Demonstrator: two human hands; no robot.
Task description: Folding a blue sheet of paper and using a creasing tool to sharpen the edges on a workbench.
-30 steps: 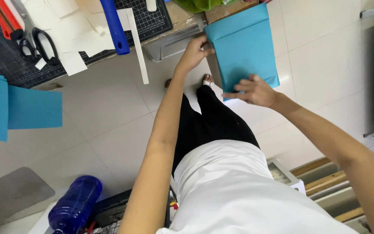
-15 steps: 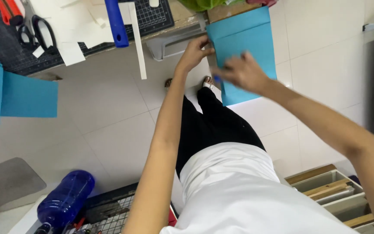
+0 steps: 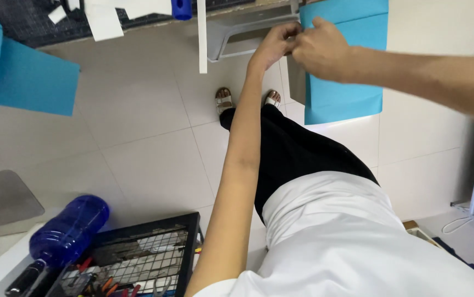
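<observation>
Pinching the teal sheet (image 3: pixel 347 82) at its left edge by the table front, left hand (image 3: pixel 272 47) and right hand (image 3: pixel 322 49) could crease or tear it if they pull unevenly.

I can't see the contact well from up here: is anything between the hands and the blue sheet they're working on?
Nothing visible. The left hand and right hand meet at the left edge of the blue sheet, fingers on it. Whether something small sits pinched between the fingertips cannot be told.
</observation>
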